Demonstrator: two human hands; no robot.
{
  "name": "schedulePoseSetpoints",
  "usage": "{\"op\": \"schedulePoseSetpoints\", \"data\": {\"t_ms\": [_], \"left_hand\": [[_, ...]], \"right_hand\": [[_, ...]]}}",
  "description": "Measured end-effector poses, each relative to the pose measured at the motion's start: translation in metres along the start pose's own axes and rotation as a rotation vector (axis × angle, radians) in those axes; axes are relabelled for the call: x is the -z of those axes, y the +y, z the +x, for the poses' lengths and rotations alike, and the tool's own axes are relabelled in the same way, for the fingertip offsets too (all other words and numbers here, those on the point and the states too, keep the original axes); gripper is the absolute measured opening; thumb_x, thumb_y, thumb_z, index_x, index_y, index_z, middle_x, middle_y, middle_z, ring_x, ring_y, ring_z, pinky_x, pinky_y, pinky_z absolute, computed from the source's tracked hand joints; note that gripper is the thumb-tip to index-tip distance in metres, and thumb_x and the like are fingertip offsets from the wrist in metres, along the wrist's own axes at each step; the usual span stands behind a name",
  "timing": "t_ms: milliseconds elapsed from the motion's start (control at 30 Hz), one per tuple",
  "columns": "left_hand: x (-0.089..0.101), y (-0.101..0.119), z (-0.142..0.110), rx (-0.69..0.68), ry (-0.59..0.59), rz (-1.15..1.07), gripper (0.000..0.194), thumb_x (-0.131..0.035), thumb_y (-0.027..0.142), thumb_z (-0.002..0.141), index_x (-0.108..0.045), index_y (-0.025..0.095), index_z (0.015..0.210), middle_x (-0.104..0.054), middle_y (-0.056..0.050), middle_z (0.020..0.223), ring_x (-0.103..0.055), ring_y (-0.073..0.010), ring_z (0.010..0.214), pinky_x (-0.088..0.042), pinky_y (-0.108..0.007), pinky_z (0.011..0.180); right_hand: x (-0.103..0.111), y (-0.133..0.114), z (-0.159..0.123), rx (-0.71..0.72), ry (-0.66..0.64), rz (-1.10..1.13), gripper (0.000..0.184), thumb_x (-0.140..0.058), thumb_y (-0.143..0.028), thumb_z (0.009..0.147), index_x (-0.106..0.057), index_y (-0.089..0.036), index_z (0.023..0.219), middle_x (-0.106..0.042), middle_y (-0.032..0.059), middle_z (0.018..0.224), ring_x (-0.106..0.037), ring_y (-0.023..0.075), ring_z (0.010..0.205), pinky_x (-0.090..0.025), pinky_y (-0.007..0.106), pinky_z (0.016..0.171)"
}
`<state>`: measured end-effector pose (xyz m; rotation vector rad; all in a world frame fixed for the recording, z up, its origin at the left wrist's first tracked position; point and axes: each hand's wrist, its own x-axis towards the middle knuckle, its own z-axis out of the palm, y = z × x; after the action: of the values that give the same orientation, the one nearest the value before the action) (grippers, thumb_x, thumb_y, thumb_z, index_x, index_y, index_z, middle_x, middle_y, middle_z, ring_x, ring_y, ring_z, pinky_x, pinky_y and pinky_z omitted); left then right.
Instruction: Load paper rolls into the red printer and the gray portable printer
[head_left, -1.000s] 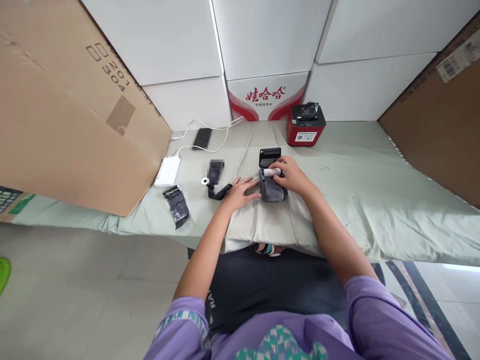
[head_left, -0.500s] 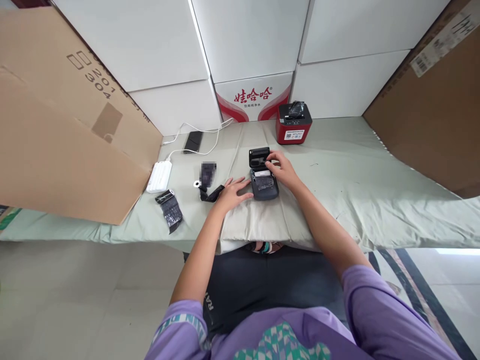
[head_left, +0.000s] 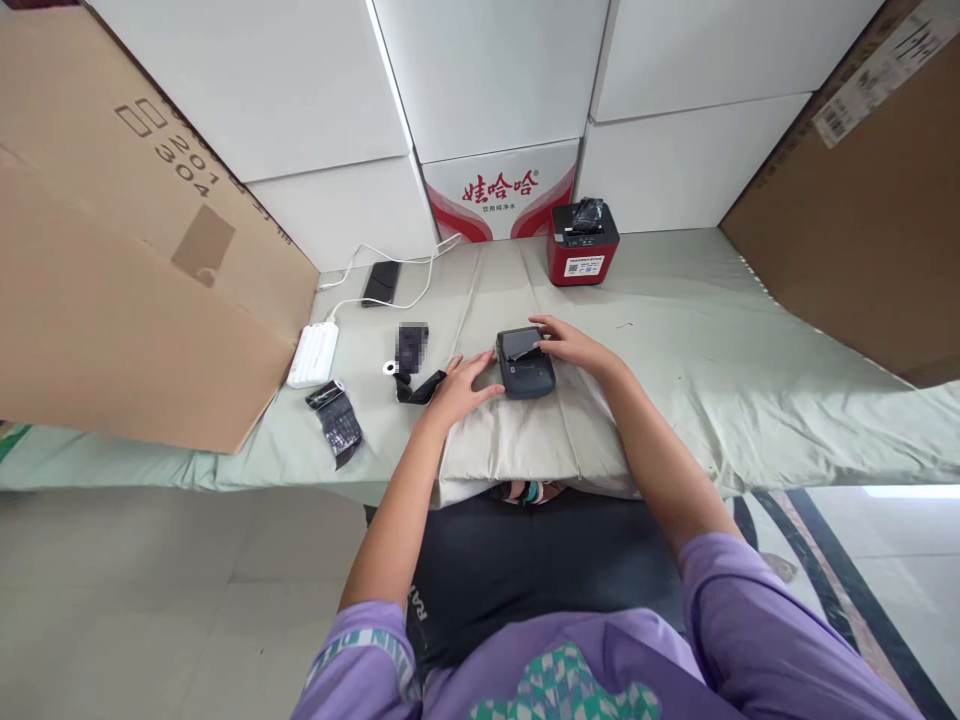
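A dark grey portable label printer (head_left: pixel 527 380) lies on the cloth in front of me, its lid down. A thin dark strip (head_left: pixel 523 353) shows across its top, perhaps label paper. Fingers spread, my left hand (head_left: pixel 465 388) rests on the cloth with its tips at the printer's left side. My right hand (head_left: pixel 568 345) is at the lid's right edge, fingers stretched and apart, touching the top. To the left lie a dark label piece (head_left: pixel 412 348), a curled black strip (head_left: pixel 420 390) and a black film-wrapped roll (head_left: pixel 337 422).
A white power bank (head_left: pixel 313 354) with a white cable (head_left: pixel 390 303) and a black phone (head_left: pixel 381 283) are at the left. A red and black box-shaped device (head_left: pixel 583 255) stands at the back. Cardboard sheets (head_left: pixel 150 320) flank the cloth-covered surface (head_left: pixel 675 330); white boxes (head_left: pixel 495 80) line the back.
The printer's lid has swung from open to closed under my right hand, covering the white roll inside. My left hand has stayed beside the printer. The view has shifted slightly.
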<state>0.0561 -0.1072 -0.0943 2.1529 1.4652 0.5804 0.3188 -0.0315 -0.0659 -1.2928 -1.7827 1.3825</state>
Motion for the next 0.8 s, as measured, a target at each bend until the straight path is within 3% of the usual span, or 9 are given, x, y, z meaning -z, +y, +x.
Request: {"op": "schedulePoseSetpoints", "data": {"t_ms": [233, 333, 400, 500, 600, 700, 800], "left_hand": [[0.0, 0.0, -0.001, 0.003, -0.002, -0.017, 0.073, -0.065, 0.047, 0.094, -0.039, 0.031, 0.161, -0.051, -0.004, 0.16, -0.045, -0.0245, 0.151, -0.016, -0.046, 0.131], [-0.001, -0.003, 0.0, 0.007, 0.0, -0.018, 0.073, -0.065, 0.048, 0.094, -0.04, 0.031, 0.16, -0.05, -0.004, 0.161, -0.044, -0.025, 0.152, -0.018, -0.046, 0.131], [-0.001, -0.004, 0.001, 0.004, 0.004, -0.009, 0.072, -0.065, 0.047, 0.094, -0.041, 0.03, 0.16, -0.05, -0.005, 0.161, -0.044, -0.0249, 0.151, -0.018, -0.046, 0.131], [-0.002, -0.005, 0.002, -0.016, 0.014, 0.016, 0.07, -0.065, 0.048, 0.094, -0.044, 0.027, 0.158, -0.05, -0.007, 0.161, -0.046, -0.0246, 0.15, -0.018, -0.046, 0.131], [-0.003, -0.005, 0.002, -0.03, 0.001, 0.048, 0.071, -0.065, 0.048, 0.094, -0.045, 0.022, 0.158, -0.05, -0.011, 0.16, -0.044, -0.0255, 0.152, -0.018, -0.048, 0.131], [-0.004, -0.004, 0.001, -0.067, -0.032, 0.086, 0.081, -0.07, 0.048, 0.09, -0.041, 0.018, 0.16, -0.047, -0.015, 0.161, -0.042, -0.0282, 0.153, -0.016, -0.051, 0.132], [-0.007, 0.001, 0.001, -0.137, -0.038, 0.135, 0.077, -0.07, 0.042, 0.092, -0.042, 0.015, 0.158, -0.05, -0.018, 0.158, -0.05, -0.0298, 0.147, -0.014, -0.052, 0.132]], "right_hand": [[-0.001, -0.007, -0.003, -0.059, -0.018, 0.015, 0.074, -0.071, -0.024, 0.075, -0.056, -0.022, 0.147, -0.062, 0.0128, 0.139, -0.05, 0.0075, 0.059, -0.043, 0.024, 0.049], [-0.004, -0.002, -0.005, -0.032, 0.027, 0.107, 0.074, -0.072, -0.028, 0.075, -0.055, -0.022, 0.147, -0.062, 0.0124, 0.142, -0.046, 0.0052, 0.052, -0.044, 0.025, 0.047], [-0.007, 0.003, -0.012, -0.023, 0.131, 0.145, 0.073, -0.069, -0.034, 0.08, -0.052, -0.022, 0.15, -0.06, 0.0132, 0.145, -0.048, 0.0066, 0.053, -0.05, 0.028, 0.052], [-0.019, 0.008, -0.03, -0.067, 0.314, 0.11, 0.062, -0.056, -0.038, 0.087, -0.054, -0.02, 0.147, -0.066, 0.0139, 0.137, -0.06, 0.0146, 0.065, -0.059, 0.038, 0.069], [-0.047, 0.011, -0.05, 0.02, 0.34, -0.061, 0.055, -0.057, -0.037, 0.085, -0.061, -0.022, 0.137, -0.071, 0.0117, 0.124, -0.066, 0.0289, 0.101, -0.055, 0.051, 0.096], [-0.082, 0.012, -0.063, 0.107, 0.428, -0.268, 0.086, -0.073, -0.045, 0.073, -0.047, -0.015, 0.149, -0.061, 0.0195, 0.14, -0.053, 0.0417, 0.13, -0.043, 0.06, 0.11], [-0.104, 0.012, -0.064, 0.072, 0.547, -0.403, 0.115, -0.082, -0.052, 0.065, -0.03, -0.005, 0.157, -0.048, 0.0298, 0.15, -0.045, 0.0472, 0.137, -0.039, 0.062, 0.111]]}}
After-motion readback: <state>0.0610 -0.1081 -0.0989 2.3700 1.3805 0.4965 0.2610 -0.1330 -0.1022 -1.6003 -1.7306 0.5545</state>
